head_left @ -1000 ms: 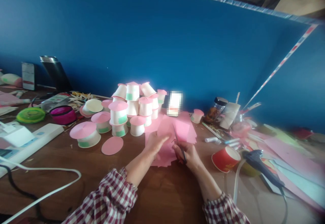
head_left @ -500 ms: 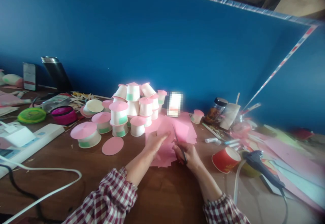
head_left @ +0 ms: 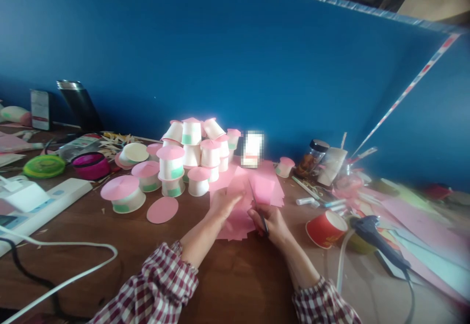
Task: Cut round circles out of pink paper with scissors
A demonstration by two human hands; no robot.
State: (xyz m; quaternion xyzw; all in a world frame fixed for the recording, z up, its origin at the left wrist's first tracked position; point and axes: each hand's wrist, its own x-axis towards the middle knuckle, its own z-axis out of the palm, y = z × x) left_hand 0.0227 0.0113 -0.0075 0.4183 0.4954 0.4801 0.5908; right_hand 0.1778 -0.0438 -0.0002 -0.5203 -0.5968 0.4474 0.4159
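Note:
My left hand (head_left: pixel 224 203) is closed on a sheet of pink paper (head_left: pixel 240 179), thumb on top, fingers under it. My right hand (head_left: pixel 270 222) grips a pair of dark-handled scissors (head_left: pixel 264 222), whose blades point away from me along the right side of that sheet. Beneath both hands lie more pink sheets (head_left: pixel 235 227) with jagged edges. Left of my left hand, a round pink paper disc (head_left: pixel 162 210) rests flat on the table. Behind it stand several white paper cups with pink paper tops (head_left: pixel 171 162), some stacked.
A red paper cup (head_left: pixel 326 229) lies tilted to the right, beside a glue gun (head_left: pixel 367 228) with a cord. A white power strip (head_left: pixel 69 194) and cable are at left. A lidded jar (head_left: pixel 312 158) and a lit phone (head_left: pixel 252 149) stand near the blue wall (head_left: pixel 235 59).
The scissors' handles look closer together than before. Both hands keep nearly the same place, and the whole view has shifted slightly.

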